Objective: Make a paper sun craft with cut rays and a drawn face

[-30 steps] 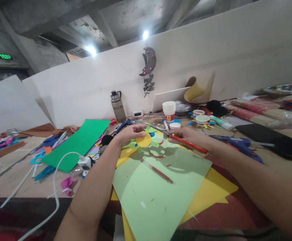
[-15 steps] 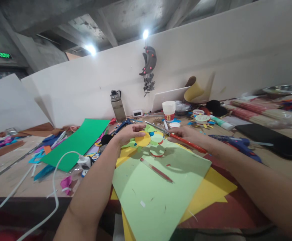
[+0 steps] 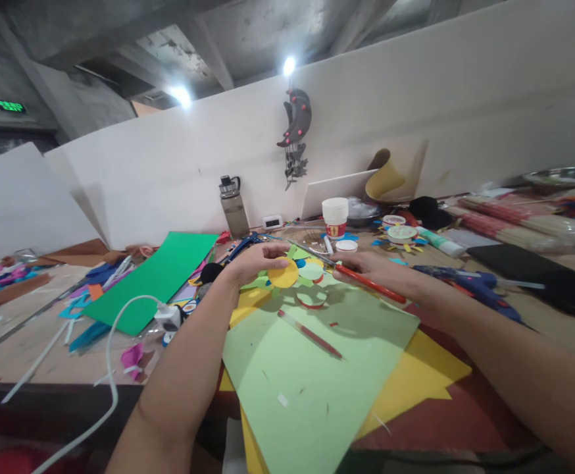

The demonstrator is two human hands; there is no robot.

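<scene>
Between the thumb and fingers of my left hand [image 3: 260, 261] is a paper flower with a yellow round centre [image 3: 283, 274] and light-green petals. My right hand [image 3: 366, 264] grips red-handled scissors [image 3: 366, 282], their metal blades pointing left, just past the flower's far side. Whether the blades touch a petal I cannot make out. Beneath both hands lies a light-green sheet [image 3: 317, 388] on top of yellow sheets [image 3: 416, 375]. A reddish pen [image 3: 312, 336] rests on the green sheet, close to a small round lid or ring [image 3: 311, 299].
To the left are a green sheet [image 3: 154, 280] and a white cable with a plug [image 3: 168, 317]. A bottle [image 3: 234, 209] and stacked paper cups [image 3: 335, 217] stand behind. On the right lie a blue glue gun [image 3: 470, 283] and a black flat object [image 3: 539, 280].
The whole view has shifted very slightly. Both hands keep almost the same pose, still holding the paper flower and the scissors.
</scene>
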